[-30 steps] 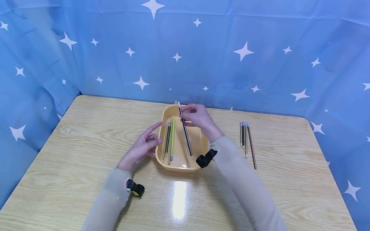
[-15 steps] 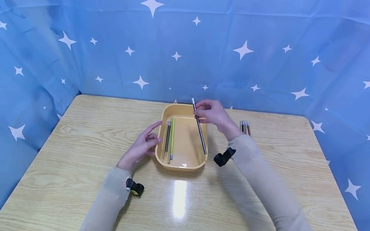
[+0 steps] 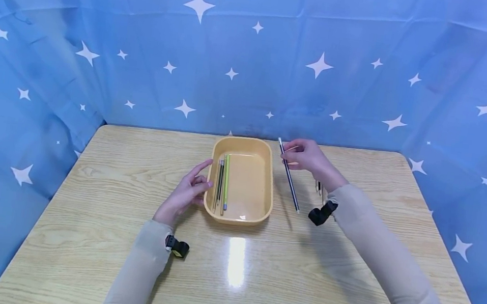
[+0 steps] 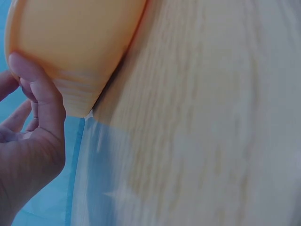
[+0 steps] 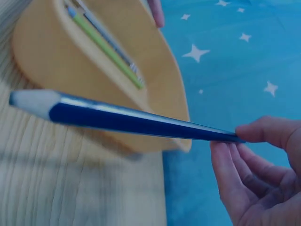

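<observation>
My right hand [image 3: 309, 156] pinches a dark blue pencil [image 3: 290, 177] near its white-tipped upper end. The pencil slants above the table, to the right of a yellow-orange plastic tray [image 3: 265, 196], with its sharpened tip [image 5: 35, 103] towards the right wrist camera. My left hand [image 3: 184, 193] grips the tray's left rim, thumb at the edge [image 4: 11, 47]. Inside the tray, along its left side, lie a yellow-green pencil [image 3: 227, 183] and several darker pencils [image 3: 219, 185]. More pencils [image 3: 319, 187] lie on the table, mostly hidden behind my right hand and wrist.
A light wood-grain table [image 3: 132, 158] carries everything. A blue curtain [image 3: 148, 31] with white stars stands behind it and along both sides. A bright reflection [image 3: 236, 261] shows on the tabletop in front of the tray.
My right hand has moved right with the dark blue pencil, from over the tray to beyond its right rim. The left hand and the tray have stayed in place.
</observation>
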Tool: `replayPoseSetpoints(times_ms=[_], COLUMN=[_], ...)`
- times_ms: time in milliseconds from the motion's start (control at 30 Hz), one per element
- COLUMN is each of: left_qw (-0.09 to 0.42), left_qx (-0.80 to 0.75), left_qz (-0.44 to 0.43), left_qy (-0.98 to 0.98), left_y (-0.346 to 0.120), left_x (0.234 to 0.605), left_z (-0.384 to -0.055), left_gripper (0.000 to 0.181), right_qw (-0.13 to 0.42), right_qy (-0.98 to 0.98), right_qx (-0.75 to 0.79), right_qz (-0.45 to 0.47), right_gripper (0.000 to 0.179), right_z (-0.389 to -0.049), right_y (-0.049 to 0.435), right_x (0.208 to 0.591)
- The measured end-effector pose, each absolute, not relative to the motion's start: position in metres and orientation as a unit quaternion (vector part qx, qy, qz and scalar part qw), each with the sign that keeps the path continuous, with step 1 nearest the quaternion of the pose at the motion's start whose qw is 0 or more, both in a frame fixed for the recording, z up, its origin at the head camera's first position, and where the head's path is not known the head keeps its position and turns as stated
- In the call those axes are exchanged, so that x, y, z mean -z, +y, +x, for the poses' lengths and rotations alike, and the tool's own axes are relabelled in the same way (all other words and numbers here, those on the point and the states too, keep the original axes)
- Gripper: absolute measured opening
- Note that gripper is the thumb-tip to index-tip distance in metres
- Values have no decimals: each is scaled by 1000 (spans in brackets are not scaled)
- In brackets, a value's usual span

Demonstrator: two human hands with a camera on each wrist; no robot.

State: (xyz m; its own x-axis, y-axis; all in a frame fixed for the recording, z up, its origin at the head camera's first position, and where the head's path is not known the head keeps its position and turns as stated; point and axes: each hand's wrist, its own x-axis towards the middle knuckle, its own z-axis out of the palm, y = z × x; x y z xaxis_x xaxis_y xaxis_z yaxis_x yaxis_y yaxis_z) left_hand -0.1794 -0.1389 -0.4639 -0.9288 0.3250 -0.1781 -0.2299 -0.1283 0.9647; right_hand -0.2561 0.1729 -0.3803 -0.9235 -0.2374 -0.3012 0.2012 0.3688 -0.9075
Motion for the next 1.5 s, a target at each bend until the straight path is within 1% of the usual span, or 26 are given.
replayPoseSetpoints(times_ms=[267,500,700,1000,1200,1400,1500], left_qw=[185,186,185,185,184,186,184], left_qx=[-749,-749,-748,-749,-747,-745,-744], left_qz=[41,40,43,41,41,45,46], left_qy=[635,635,636,635,638,639,641], left_y=[-140,-141,-142,-141,-141,-141,-142], left_x=[464,464,464,465,464,465,465], left_z=[-179,-179,-180,-181,-181,-181,-181], left_gripper=[63,63,63,64,64,63,63], right_qw=[196,178,189,180,181,179,161], right_qy=[810,828,829,827,837,851,858], right_qx=[552,531,526,530,510,484,479], right_qz=[-8,-5,18,55,80,95,90], right_gripper=[35,38,45,42,43,39,36], right_z=[-256,-256,-260,-266,-268,-272,-272], right_y=[205,238,266,297,312,316,313], right_x=[392,399,409,427,445,458,457])
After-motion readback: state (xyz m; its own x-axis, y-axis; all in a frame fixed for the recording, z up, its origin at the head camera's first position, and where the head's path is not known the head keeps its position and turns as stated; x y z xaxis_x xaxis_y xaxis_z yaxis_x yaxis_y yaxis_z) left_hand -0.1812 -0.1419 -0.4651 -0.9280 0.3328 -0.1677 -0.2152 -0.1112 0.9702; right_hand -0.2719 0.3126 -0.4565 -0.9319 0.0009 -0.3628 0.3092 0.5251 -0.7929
